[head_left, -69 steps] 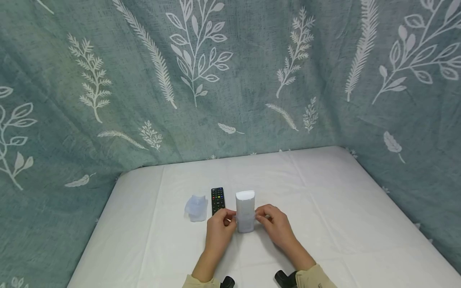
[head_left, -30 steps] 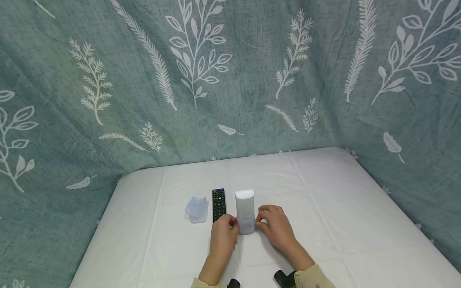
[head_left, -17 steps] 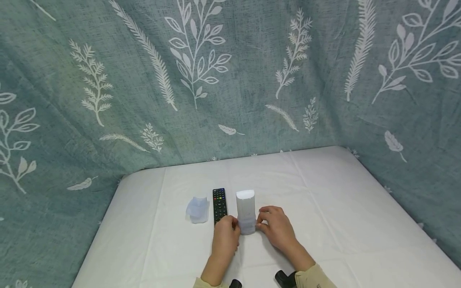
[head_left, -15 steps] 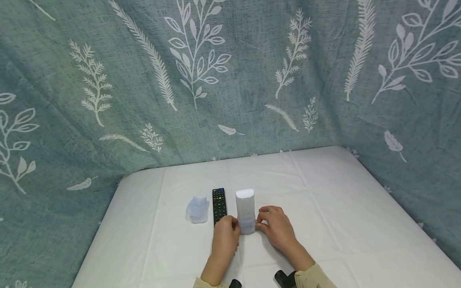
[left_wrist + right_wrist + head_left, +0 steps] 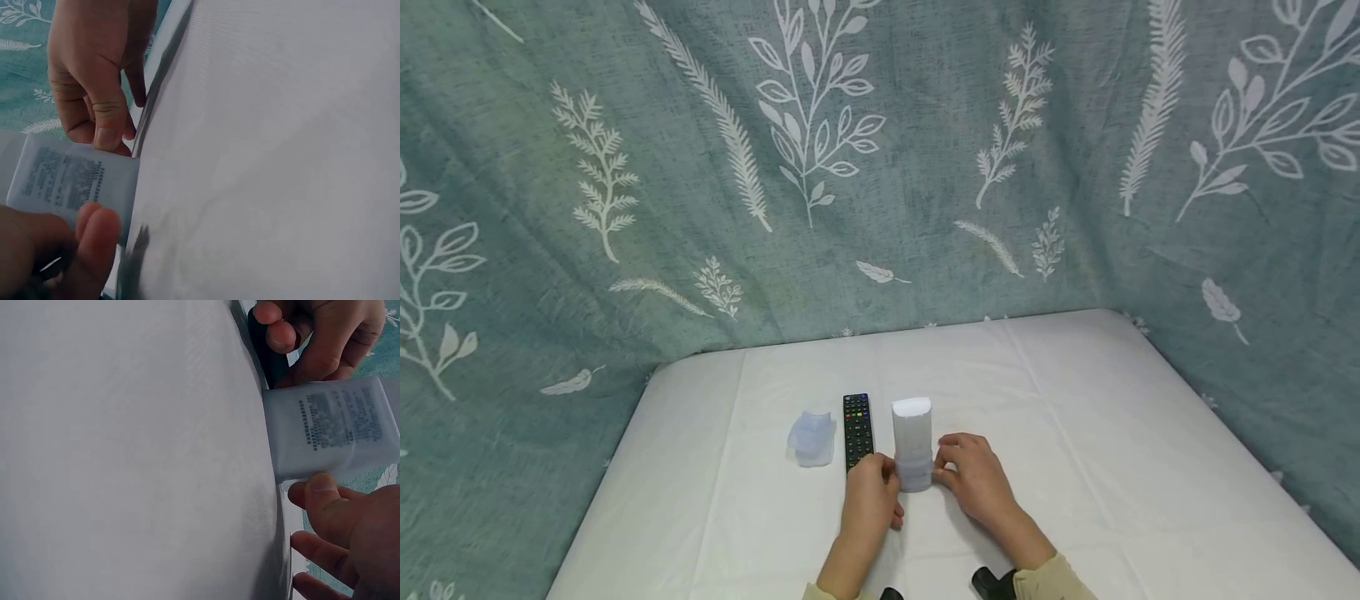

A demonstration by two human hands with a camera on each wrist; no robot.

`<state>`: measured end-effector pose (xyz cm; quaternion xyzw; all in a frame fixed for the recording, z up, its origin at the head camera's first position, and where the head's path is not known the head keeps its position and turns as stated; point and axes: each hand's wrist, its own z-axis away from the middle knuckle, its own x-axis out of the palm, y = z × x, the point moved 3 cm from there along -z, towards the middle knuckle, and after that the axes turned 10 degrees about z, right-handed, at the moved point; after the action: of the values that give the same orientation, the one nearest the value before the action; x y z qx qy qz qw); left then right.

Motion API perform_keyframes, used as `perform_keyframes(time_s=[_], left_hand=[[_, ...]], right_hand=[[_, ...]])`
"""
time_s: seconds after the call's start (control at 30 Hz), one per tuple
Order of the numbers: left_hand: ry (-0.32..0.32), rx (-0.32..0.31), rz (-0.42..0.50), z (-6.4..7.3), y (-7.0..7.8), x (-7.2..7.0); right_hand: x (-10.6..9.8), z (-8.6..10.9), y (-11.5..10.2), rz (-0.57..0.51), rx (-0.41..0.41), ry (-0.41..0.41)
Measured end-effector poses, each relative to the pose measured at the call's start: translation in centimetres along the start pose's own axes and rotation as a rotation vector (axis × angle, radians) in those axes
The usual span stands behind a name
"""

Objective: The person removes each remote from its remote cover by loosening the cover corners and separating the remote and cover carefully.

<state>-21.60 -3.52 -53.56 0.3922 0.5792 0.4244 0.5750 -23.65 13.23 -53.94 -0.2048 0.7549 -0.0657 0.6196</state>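
A white upright container (image 5: 912, 429) with a flat rounded top stands on the white-covered table in the head view. A translucent plastic sleeve (image 5: 914, 475) surrounds its lower part. My left hand (image 5: 867, 500) pinches the sleeve at its left side, and my right hand (image 5: 976, 477) pinches it at the right edge. The wrist views show blurred print on the container's near face (image 5: 337, 419), with the right thumb and forefinger at one lower corner. In the left wrist view, the left hand's fingers (image 5: 97, 247) partly cover the opposite side.
A black remote control (image 5: 857, 429) lies just left of the container, its near end hidden by the left hand. Farther left lies a crumpled translucent bluish plastic piece (image 5: 812, 437). Behind the table (image 5: 760, 517) hangs a green leaf-patterned curtain (image 5: 880, 167).
Both hands have shifted slightly toward the near side, the left more than the right. The sleeve's upper edge sits lower on the container, and more of the remote control shows.
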Motion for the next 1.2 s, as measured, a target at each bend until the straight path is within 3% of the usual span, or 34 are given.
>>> perform_keyframes(time_s=[0.23,0.43,0.63,0.8,1.07,1.2], left_hand=[[-0.017,-0.006,0.01,0.0,-0.1,-0.1],[-0.033,0.042,0.011,0.3,-0.3,0.0],[-0.054,0.017,0.019,1.0,-0.3,0.2],[-0.054,0.041,0.017,1.2,-0.1,0.4],[0.005,0.102,-0.045,1.0,-0.2,0.6],[0.024,0.167,-0.156,1.0,-0.1,0.5]], right_hand=[[0.1,0.0,0.0,0.0,0.022,-0.026],[-0.3,0.1,-0.1,0.014,0.023,-0.04],[-0.4,0.3,-0.2,0.005,0.02,-0.028],[-0.3,0.2,-0.1,0.002,0.014,-0.017],[-0.1,0.4,0.3,-0.066,-0.004,0.002],[-0.1,0.5,0.5,-0.062,-0.01,0.021]])
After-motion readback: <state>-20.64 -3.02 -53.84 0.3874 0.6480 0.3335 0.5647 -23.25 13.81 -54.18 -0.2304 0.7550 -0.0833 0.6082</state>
